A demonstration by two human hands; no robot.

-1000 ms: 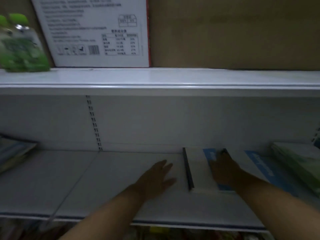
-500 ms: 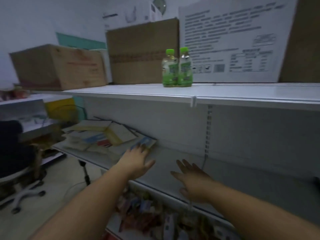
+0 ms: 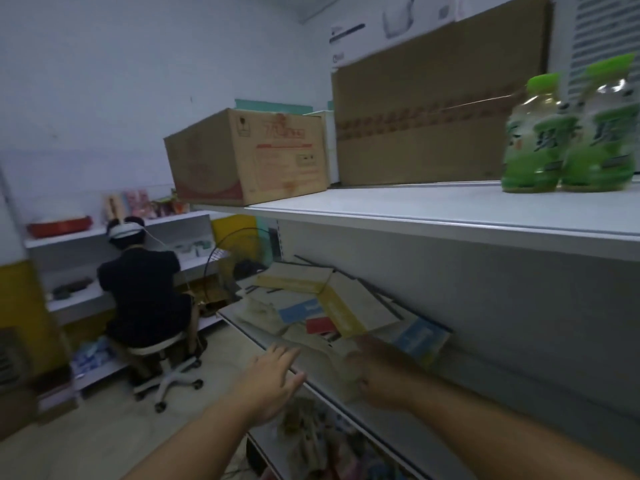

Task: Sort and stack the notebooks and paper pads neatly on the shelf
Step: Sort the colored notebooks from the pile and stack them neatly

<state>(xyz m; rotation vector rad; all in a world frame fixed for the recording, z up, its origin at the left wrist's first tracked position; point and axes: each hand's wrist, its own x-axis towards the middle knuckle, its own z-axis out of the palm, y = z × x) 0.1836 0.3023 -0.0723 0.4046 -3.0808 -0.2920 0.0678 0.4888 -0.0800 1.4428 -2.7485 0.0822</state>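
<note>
A loose pile of notebooks and paper pads point(image 3: 322, 306) lies on the white middle shelf point(image 3: 398, 407), with yellow, blue and red covers overlapping at odd angles. A pad with a blue label point(image 3: 420, 336) sits at the pile's near end. My left hand point(image 3: 273, 377) hovers with straight fingers just off the shelf's front edge, below the pile. My right hand point(image 3: 381, 370) reaches over the shelf, its blurred fingers at the near pads; whether they touch is unclear.
Two green-capped bottles point(image 3: 568, 133) and cardboard boxes point(image 3: 246, 157) stand on the upper shelf point(image 3: 450, 209). A person in dark clothes point(image 3: 145, 292) sits on a wheeled stool point(image 3: 166, 368) at the left by other shelves. Packaged goods fill the lower shelf point(image 3: 311, 441).
The view swung left from a neat notebook stack to the messy pile. Both hands left that stack and moved along the shelf toward the pile, now close to its near end.
</note>
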